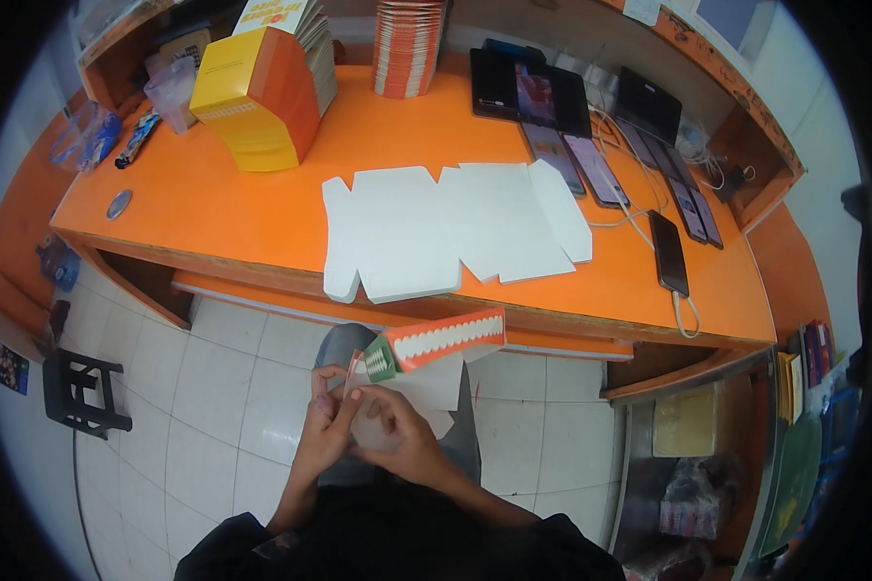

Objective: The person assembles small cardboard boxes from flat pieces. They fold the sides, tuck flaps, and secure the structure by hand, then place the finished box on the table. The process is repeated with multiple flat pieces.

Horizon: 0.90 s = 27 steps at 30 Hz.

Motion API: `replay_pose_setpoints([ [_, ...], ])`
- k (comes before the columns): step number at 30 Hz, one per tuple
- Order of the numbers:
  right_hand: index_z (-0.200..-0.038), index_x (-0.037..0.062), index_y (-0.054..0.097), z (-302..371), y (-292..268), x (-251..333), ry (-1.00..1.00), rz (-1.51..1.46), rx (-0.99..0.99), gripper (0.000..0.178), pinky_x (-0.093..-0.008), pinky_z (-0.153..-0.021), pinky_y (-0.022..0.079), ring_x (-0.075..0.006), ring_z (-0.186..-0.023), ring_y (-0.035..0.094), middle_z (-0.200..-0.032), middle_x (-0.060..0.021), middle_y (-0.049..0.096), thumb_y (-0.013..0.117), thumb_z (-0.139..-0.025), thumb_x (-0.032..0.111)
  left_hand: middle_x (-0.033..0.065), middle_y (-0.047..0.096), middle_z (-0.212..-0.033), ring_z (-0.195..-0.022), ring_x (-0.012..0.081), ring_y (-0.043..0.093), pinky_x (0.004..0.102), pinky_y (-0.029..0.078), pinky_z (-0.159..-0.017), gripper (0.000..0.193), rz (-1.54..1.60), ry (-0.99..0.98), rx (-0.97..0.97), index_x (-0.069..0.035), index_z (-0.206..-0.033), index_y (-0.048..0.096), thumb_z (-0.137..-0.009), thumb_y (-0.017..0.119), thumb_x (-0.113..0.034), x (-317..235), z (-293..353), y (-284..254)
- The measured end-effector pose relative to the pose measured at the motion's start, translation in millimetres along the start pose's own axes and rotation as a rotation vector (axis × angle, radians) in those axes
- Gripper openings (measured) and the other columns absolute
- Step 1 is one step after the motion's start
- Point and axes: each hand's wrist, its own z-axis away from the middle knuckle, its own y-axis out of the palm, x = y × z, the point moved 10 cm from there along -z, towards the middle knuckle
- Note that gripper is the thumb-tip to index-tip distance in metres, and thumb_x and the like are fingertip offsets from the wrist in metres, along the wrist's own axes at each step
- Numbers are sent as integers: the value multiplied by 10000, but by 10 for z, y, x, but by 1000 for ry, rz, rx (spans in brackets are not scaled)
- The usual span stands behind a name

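Note:
Over my lap is a partly folded cardboard carton (452,340), orange and green with a white scalloped pattern outside and plain white inside. Its near end is between my two hands. My left hand (324,426) pinches the carton's left edge, one finger raised along it. Beside it, my right hand (409,441) has its thumb near the same edge and its fingers curled against the white inner side. Beyond them, a stack of flat white die-cut carton blanks (407,228) lies on the orange desk (213,215), close to its front edge.
Yellow-orange folded cartons (252,97) are piled at the back left, with a tall stack of orange-and-white cartons (407,48) beside them. Several phones (669,254) and white cables lie on the right. A black stool (85,392) stands on the floor at left.

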Motion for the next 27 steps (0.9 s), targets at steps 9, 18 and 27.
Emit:
replay_pose_setpoints([
  [9, -1012, 3, 604, 244, 69, -1627, 433, -173, 31, 285, -236, -577, 486, -135, -647, 617, -775, -77, 644, 655, -904, 262, 128, 670, -828, -720, 196, 664, 280, 523, -613, 151, -609, 123, 18, -3, -994, 576, -870, 635, -66, 366, 19, -89],
  [18, -1069, 3, 594, 637, 568, -2197, 628, -752, 83, 228, -234, -630, 502, -154, -738, 652, -865, -82, 661, 633, -914, 166, 139, 603, -870, -779, 266, 658, 324, 544, -739, 299, -596, 11, -24, -63, -1116, 654, -826, 642, 11, 827, 424, -478],
  [27, -1076, 5, 591, 201, 509, -1738, 466, -761, 69, 230, -243, -657, 511, -158, -758, 654, -889, -86, 661, 641, -907, 153, 133, 624, -1006, -897, 221, 650, 319, 568, -764, 270, -595, 212, -212, -48, -1112, 666, -866, 592, 35, 441, 375, -644],
])
